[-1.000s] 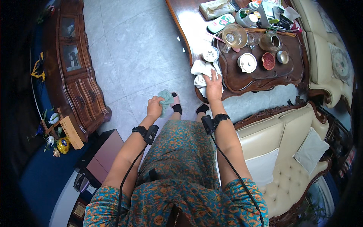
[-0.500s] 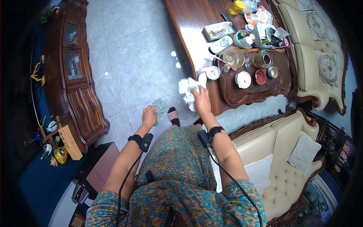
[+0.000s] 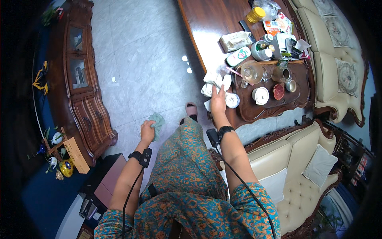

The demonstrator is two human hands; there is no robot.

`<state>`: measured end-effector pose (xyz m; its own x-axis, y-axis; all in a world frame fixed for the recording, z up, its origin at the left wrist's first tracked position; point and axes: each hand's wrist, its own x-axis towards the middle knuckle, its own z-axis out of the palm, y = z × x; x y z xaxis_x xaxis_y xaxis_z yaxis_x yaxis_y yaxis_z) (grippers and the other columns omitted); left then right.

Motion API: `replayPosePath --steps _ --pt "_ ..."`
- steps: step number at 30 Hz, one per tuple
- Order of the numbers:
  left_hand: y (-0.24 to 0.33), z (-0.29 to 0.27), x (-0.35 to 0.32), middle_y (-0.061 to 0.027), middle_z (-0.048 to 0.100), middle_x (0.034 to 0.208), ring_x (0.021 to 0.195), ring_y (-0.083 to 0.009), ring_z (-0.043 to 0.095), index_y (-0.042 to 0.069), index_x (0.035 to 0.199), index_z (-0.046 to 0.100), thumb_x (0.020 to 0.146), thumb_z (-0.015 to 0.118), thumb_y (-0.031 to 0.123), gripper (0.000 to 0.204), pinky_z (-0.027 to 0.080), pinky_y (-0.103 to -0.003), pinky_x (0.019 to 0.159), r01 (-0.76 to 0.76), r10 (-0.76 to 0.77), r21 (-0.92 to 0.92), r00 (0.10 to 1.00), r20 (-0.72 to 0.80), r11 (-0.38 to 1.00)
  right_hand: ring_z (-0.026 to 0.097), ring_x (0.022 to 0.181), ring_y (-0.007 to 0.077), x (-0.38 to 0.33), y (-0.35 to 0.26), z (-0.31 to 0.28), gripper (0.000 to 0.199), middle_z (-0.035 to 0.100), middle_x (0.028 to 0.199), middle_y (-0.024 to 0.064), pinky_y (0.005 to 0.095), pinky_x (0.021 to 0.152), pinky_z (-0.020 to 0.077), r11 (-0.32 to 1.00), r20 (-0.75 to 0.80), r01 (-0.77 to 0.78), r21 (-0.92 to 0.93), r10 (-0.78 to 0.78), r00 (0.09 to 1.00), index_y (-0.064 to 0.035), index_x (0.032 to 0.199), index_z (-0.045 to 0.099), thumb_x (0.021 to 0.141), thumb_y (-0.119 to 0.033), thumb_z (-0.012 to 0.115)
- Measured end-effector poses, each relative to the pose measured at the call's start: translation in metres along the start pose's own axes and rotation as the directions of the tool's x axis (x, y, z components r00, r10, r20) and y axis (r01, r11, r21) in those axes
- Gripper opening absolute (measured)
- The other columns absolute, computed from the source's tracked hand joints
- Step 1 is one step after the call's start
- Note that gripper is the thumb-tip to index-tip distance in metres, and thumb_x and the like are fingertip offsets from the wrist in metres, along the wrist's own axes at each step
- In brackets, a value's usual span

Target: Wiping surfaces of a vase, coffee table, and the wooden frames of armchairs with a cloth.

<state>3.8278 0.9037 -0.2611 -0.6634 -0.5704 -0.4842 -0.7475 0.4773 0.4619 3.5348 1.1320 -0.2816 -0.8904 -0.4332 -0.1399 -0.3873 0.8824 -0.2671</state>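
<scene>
The white cloth (image 3: 209, 88) is in the right grip (image 3: 218, 99), at the edge of the table (image 3: 211, 24). The fingers press and bunch it, and some of it sticks out to the left of them. The green cloth (image 3: 157, 124) is in the left grip (image 3: 147, 130), which is closed on it. It hangs over the floor (image 3: 139, 63), well apart from the table.

A small white bowl (image 3: 232, 100) is just to the right of the right grip. Farther right is a brown tray (image 3: 292, 104) with a glass jug (image 3: 251, 72), a white cup (image 3: 260, 96) and a red bowl (image 3: 278, 91). Ahead of the right grip, past the white cloth, are a bottle (image 3: 238, 56), then a tissue pack (image 3: 235, 42) and a yellow jar (image 3: 256, 14). A pink slipper (image 3: 191, 108) is between the two grips. Far left of the left grip is a wooden cabinet (image 3: 75, 101). A cream sofa (image 3: 274, 153) is behind the right grip, to the right.
</scene>
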Motion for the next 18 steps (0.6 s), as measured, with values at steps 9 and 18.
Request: replayPosePath --steps 9,18 --pt "0.059 -0.007 0.061 -0.0127 0.058 0.103 0.098 -0.037 0.051 0.014 0.097 0.066 0.073 0.055 -0.003 0.031 0.044 -0.043 0.088 -0.068 0.068 -0.005 0.995 0.07 0.998 0.041 0.123 0.0496 0.038 -0.006 0.005 0.046 0.03 0.144 0.027 0.0454 0.096 0.0465 0.998 0.049 -0.042 -0.039 0.044 0.998 -0.0095 0.128 0.051 0.083 0.0 0.05" --pt "0.15 -0.024 0.175 -0.0135 0.058 0.099 0.096 -0.0372 0.052 0.014 0.099 0.066 0.075 0.055 -0.001 0.031 0.044 -0.043 0.086 -0.206 0.192 0.118 0.974 0.123 0.971 0.04 0.125 0.044 0.142 -0.033 -0.013 0.042 0.036 0.142 0.0192 0.0457 0.094 0.0466 0.99 0.034 0.096 0.1 -0.1 0.994 -0.0151 0.122 0.057 0.082 -0.003 0.051"
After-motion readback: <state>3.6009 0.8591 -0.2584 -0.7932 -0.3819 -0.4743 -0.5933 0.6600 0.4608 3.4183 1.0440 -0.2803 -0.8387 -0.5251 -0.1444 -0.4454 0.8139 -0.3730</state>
